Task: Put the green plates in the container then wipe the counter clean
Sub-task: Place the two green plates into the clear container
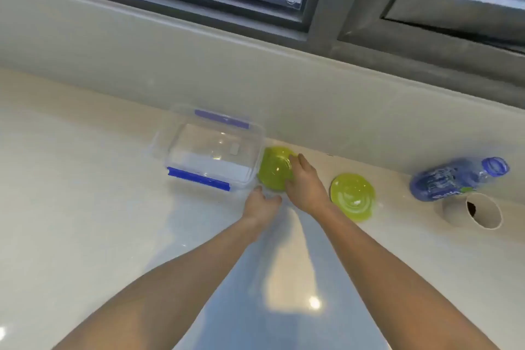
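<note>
Right hand (pixel 305 186) on green plate (pixel 275 169)

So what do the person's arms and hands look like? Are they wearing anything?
Both arms are bare all the way down, with no sleeves in view. The left hand and the right hand wear no gloves, and no rings, watch or bracelets show. The picture is a bit blurry, so tiny details can't be told.

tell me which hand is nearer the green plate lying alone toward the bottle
Right. The right hand sits just left of that plate, on the other green plate; the left hand is farther left.
</note>
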